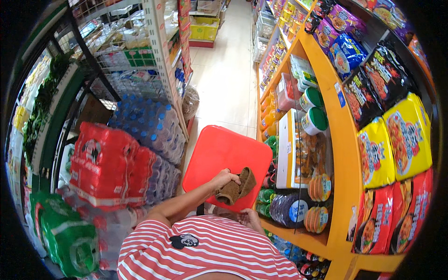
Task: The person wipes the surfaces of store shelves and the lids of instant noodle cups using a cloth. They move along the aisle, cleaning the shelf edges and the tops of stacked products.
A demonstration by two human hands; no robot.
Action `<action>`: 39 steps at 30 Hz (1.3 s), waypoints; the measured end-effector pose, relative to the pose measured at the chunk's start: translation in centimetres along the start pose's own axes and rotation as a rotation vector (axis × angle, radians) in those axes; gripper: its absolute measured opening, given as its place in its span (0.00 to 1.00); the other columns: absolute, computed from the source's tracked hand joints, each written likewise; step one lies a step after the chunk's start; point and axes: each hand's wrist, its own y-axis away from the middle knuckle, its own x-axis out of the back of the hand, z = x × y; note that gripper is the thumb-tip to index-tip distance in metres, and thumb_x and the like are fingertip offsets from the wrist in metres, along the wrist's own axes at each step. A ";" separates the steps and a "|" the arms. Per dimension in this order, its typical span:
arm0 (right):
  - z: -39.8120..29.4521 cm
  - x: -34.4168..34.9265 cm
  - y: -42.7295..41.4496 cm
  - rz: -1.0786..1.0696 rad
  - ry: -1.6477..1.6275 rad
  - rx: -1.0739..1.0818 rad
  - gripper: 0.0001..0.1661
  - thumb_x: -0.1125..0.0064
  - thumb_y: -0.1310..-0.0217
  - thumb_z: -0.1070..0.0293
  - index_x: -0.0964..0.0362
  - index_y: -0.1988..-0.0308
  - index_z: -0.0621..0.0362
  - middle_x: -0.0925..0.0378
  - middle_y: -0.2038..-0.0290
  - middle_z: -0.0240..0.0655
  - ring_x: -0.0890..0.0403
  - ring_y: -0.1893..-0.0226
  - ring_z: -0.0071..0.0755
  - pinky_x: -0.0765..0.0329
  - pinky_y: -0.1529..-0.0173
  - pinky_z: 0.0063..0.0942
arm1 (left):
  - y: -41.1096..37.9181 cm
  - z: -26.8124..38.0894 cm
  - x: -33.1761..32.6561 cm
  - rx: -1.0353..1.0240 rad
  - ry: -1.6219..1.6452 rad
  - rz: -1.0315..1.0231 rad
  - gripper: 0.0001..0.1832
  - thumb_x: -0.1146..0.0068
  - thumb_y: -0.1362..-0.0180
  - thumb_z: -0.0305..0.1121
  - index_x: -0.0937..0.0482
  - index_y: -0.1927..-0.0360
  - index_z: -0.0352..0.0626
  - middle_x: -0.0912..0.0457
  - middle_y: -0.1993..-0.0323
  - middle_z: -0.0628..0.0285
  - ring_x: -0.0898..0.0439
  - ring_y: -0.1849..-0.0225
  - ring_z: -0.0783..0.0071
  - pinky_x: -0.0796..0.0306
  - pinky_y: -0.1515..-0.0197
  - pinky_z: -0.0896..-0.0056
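Note:
My left hand (225,179) is closed on a brown cloth (235,189), which hangs bunched over the near part of a red plastic stool top or lid (227,154). The flat red surface has rounded corners and lies in front of my body. My right hand (249,217) is at its near right edge, fingers curled; whether it grips the edge cannot be told. What supports the red surface is hidden beneath it.
Wrapped bottle packs, red (105,168), green (66,234) and blue-capped (150,122), stand at the left. An orange shelf unit (344,140) with noodle packs (407,136) and a glass-fronted case borders the right. A tiled aisle (224,77) runs ahead.

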 end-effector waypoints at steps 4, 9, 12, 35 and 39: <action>-4.8 -0.9 -3.0 -0.001 0.000 -0.021 0.02 0.50 0.57 0.72 0.33 0.77 0.58 0.29 0.82 0.37 0.28 0.82 0.34 0.30 0.78 0.27 | -5.0 2.9 0.9 0.010 0.019 -0.003 0.24 0.41 0.72 0.32 0.34 0.69 0.30 0.28 0.75 0.53 0.25 0.75 0.66 0.31 0.76 0.69; -12.2 -2.2 -7.7 -0.031 0.009 -0.011 0.03 0.48 0.59 0.72 0.32 0.78 0.58 0.29 0.83 0.38 0.28 0.84 0.33 0.30 0.78 0.26 | -10.7 8.6 2.2 0.003 -0.063 0.033 0.26 0.40 0.72 0.33 0.34 0.68 0.28 0.27 0.74 0.52 0.25 0.75 0.66 0.30 0.75 0.68; -17.2 -3.7 -9.3 -0.099 -0.046 0.054 0.03 0.47 0.60 0.73 0.32 0.79 0.60 0.30 0.84 0.38 0.29 0.85 0.32 0.31 0.80 0.24 | -14.1 12.2 2.6 -0.057 -0.123 0.102 0.25 0.40 0.72 0.33 0.33 0.70 0.28 0.26 0.75 0.52 0.24 0.77 0.66 0.30 0.77 0.68; -47.9 -20.2 -22.6 0.051 0.010 0.061 0.05 0.47 0.62 0.69 0.32 0.80 0.59 0.29 0.86 0.38 0.29 0.89 0.29 0.31 0.86 0.22 | -40.8 37.5 13.8 -0.039 -0.040 0.036 0.16 0.41 0.72 0.31 0.27 0.78 0.30 0.25 0.81 0.55 0.25 0.82 0.68 0.31 0.80 0.71; -51.7 -23.6 -26.2 0.012 -0.077 0.061 0.06 0.46 0.63 0.69 0.32 0.81 0.59 0.29 0.86 0.39 0.30 0.89 0.31 0.31 0.86 0.23 | -44.8 40.2 16.9 -0.035 0.060 0.024 0.13 0.41 0.72 0.31 0.24 0.83 0.30 0.24 0.84 0.55 0.26 0.86 0.68 0.31 0.81 0.71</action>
